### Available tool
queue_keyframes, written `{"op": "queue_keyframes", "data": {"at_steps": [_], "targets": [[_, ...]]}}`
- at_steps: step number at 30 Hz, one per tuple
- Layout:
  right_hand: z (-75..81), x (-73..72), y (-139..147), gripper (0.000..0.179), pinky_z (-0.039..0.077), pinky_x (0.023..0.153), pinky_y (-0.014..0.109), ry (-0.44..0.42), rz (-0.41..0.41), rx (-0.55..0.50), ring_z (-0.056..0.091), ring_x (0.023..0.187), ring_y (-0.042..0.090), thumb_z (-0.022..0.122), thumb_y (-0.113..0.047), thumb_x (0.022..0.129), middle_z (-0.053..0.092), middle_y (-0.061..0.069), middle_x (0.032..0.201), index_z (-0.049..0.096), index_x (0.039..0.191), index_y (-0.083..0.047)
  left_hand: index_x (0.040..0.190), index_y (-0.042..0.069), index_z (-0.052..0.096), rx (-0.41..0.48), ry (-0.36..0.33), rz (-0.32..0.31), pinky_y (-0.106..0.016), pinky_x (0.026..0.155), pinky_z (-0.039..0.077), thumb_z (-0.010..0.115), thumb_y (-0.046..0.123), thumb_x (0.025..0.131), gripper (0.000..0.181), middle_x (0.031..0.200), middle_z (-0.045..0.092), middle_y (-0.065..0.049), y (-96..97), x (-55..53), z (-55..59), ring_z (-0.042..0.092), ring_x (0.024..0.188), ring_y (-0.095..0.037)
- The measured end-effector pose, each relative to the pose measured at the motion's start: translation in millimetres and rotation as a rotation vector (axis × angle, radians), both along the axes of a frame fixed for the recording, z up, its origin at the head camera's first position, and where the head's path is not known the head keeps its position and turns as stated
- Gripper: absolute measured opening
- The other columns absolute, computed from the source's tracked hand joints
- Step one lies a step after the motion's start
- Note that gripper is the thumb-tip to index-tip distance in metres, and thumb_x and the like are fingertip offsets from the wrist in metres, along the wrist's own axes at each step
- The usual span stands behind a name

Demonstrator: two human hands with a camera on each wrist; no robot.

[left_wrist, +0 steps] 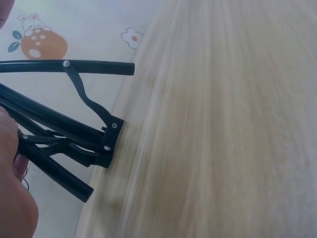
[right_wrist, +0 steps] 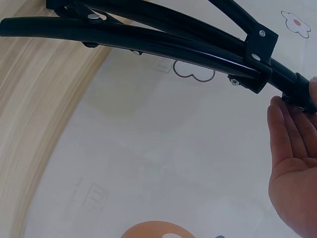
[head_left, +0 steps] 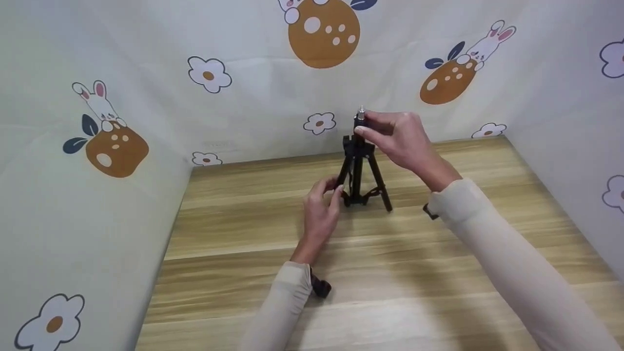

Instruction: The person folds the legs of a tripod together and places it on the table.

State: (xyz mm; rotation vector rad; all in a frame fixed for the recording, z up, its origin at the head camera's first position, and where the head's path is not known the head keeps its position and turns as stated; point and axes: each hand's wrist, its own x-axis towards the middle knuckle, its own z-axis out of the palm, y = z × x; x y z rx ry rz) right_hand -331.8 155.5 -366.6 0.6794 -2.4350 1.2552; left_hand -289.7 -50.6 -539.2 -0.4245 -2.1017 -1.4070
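Observation:
A small black tripod [head_left: 357, 170] stands upright with its legs spread, towards the back of the wooden table. My left hand [head_left: 321, 207] holds one of its legs from the left side, low down. Up at the head of the centre column, below a silver screw tip [head_left: 361, 114], my right hand [head_left: 405, 140] pinches between thumb and fingers. In the left wrist view, the lower brace [left_wrist: 113, 141] joins the legs by thin struts, and part of the left hand [left_wrist: 15, 193] shows at the edge. Whether every foot touches the table cannot be told.
The wood-grain table [head_left: 234, 229] is bounded by patterned cloth walls [head_left: 253, 112] at the back and both sides. The back wall rises close behind the tripod. A black device [head_left: 320, 286] is worn on the left wrist, another [head_left: 431, 211] on the right.

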Motion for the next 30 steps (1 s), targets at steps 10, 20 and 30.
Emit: {"op": "queue_keyframes", "data": {"at_steps": [10, 20, 30], "targets": [[-0.6, -0.4, 0.2, 0.044, 0.068, 0.083, 0.024, 0.02, -0.007, 0.039, 0.082, 0.105, 0.022, 0.079, -0.036, 0.102, 0.079, 0.014, 0.126, 0.075, 0.135, -0.007, 0.123, 0.003, 0.073, 0.016, -0.001, -0.017, -0.033, 0.101, 0.065, 0.074, 0.009, 0.103, 0.021, 0.117, 0.079, -0.011, 0.8, 0.9, 1.0, 0.077, 0.11, -0.022], [1.7, 0.2, 0.1, 0.044, 0.068, 0.088, 0.029, 0.009, -0.001, 0.036, 0.081, 0.108, 0.022, 0.079, -0.035, 0.102, 0.076, 0.013, 0.131, 0.073, 0.137, -0.009, 0.125, 0.003, 0.073, 0.017, -0.028, -0.022, -0.031, 0.104, 0.064, 0.075, 0.009, 0.103, 0.023, 0.118, 0.079, -0.011, 1.9, 0.4, 3.7, 0.076, 0.111, -0.021], [1.1, -0.6, 1.0, 0.044, 0.068, 0.086, 0.026, 0.008, 0.005, 0.029, 0.081, 0.107, 0.021, 0.078, -0.035, 0.102, 0.078, 0.012, 0.129, 0.074, 0.137, -0.009, 0.125, 0.003, 0.074, 0.016, -0.038, -0.026, -0.029, 0.104, 0.064, 0.075, 0.009, 0.102, 0.023, 0.119, 0.08, -0.012, 1.5, -1.7, 4.9, 0.077, 0.112, -0.021]]}}
